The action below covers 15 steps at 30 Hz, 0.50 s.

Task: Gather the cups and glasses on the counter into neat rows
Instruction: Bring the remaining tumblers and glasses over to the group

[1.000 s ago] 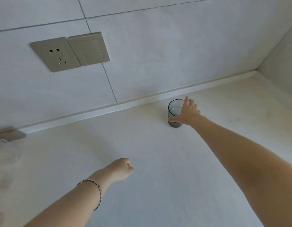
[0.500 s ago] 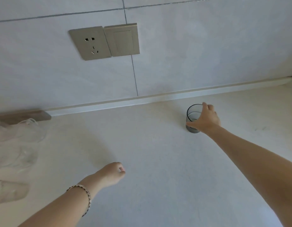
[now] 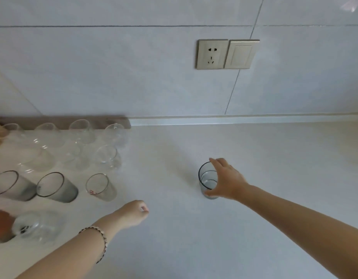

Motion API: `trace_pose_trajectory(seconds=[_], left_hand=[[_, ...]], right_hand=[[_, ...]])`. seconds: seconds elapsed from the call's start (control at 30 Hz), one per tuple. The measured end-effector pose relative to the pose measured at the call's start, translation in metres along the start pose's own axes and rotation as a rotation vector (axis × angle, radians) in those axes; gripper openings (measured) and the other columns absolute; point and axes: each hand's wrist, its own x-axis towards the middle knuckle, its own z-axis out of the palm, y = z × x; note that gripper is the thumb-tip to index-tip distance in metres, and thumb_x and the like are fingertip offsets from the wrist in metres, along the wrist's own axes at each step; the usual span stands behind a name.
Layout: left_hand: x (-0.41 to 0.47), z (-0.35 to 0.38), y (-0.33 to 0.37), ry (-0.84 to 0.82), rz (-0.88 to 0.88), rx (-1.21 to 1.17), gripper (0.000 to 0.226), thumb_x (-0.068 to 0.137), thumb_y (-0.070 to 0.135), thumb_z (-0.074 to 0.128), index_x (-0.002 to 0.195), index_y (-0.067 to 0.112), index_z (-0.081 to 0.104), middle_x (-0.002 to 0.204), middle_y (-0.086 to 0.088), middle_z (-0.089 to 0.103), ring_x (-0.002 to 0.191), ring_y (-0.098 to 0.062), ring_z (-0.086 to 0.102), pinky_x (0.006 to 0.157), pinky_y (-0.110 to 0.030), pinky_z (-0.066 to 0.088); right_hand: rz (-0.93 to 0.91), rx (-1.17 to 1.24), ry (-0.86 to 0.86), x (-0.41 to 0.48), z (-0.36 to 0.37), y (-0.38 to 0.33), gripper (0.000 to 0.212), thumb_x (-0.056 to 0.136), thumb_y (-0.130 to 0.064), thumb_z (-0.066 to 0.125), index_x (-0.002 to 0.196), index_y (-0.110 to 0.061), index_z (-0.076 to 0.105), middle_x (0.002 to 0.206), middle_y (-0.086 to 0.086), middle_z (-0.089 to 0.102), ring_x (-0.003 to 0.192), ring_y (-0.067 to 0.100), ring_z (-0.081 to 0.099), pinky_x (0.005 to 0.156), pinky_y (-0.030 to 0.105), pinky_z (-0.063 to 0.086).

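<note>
A grey tinted glass (image 3: 207, 178) stands upright on the white counter (image 3: 254, 154), right of the middle. My right hand (image 3: 227, 179) grips it around the side, thumb low and fingers over the far rim. My left hand (image 3: 134, 213) hovers over the counter with fingers curled, holding nothing. At the left, several clear glasses (image 3: 105, 154) stand in rows, with two dark-tinted glasses (image 3: 53, 186) and a clear printed glass (image 3: 99, 187) in front of them.
A tiled wall with a socket and switch plate (image 3: 226, 54) rises behind the counter. A brown strip (image 3: 63, 120) runs along the wall behind the glasses. Another clear glass (image 3: 36, 226) and an orange-brown object (image 3: 1, 224) sit at the lower left.
My right hand closed around the grey glass and moved it toward me and leftward. The view swung left, bringing the rows of glasses into sight.
</note>
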Motion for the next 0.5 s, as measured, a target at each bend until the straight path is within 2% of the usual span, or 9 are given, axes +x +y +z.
trace_pose_trajectory(seconds=[0.17, 0.27, 0.37, 0.43, 0.5], left_hand=[[-0.039, -0.025, -0.101, -0.030, 0.054, 0.079, 0.007, 0.092, 0.028, 0.042, 0.093, 0.026, 0.048, 0.098, 0.003, 0.054, 0.088, -0.014, 0.054, 0.078, -0.025, 0.044], [-0.062, -0.041, -0.153, -0.012, 0.075, 0.125, 0.007, 0.092, 0.026, 0.041, 0.094, 0.025, 0.047, 0.109, 0.001, 0.056, 0.093, -0.014, 0.051, 0.080, -0.025, 0.042], [-0.083, -0.059, -0.194, -0.008, 0.089, 0.122, 0.010, 0.094, 0.021, 0.038, 0.088, 0.022, 0.046, 0.093, 0.004, 0.049, 0.084, -0.013, 0.049, 0.073, -0.023, 0.039], [-0.092, -0.066, -0.213, -0.008, 0.084, 0.102, 0.024, 0.092, 0.017, 0.036, 0.068, 0.023, 0.039, 0.071, 0.004, 0.040, 0.062, -0.010, 0.039, 0.056, -0.021, 0.030], [-0.099, -0.070, -0.233, 0.013, 0.065, 0.077, 0.031, 0.089, 0.015, 0.035, 0.059, 0.022, 0.028, 0.063, 0.003, 0.030, 0.055, -0.011, 0.029, 0.051, -0.023, 0.022]], right_hand=[[-0.083, -0.072, -0.038, -0.028, 0.057, -0.113, 0.104, 0.068, -0.046, 0.075, 0.150, -0.024, 0.014, 0.150, -0.007, 0.025, 0.133, 0.019, 0.039, 0.105, 0.031, 0.038], [-0.089, -0.062, -0.050, -0.037, 0.088, -0.168, 0.105, 0.068, -0.047, 0.074, 0.150, -0.023, 0.013, 0.150, -0.007, 0.024, 0.133, 0.019, 0.039, 0.105, 0.030, 0.038], [-0.096, -0.050, -0.039, -0.039, 0.110, -0.214, 0.105, 0.068, -0.046, 0.075, 0.150, -0.022, 0.013, 0.150, -0.005, 0.025, 0.133, 0.019, 0.038, 0.105, 0.030, 0.039], [-0.070, -0.029, -0.016, -0.040, 0.123, -0.236, 0.105, 0.068, -0.045, 0.076, 0.150, -0.021, 0.014, 0.148, -0.004, 0.026, 0.131, 0.020, 0.040, 0.104, 0.030, 0.040], [-0.044, -0.005, -0.003, -0.041, 0.138, -0.257, 0.105, 0.067, -0.044, 0.076, 0.150, -0.021, 0.015, 0.147, -0.003, 0.028, 0.129, 0.022, 0.042, 0.103, 0.031, 0.041]])
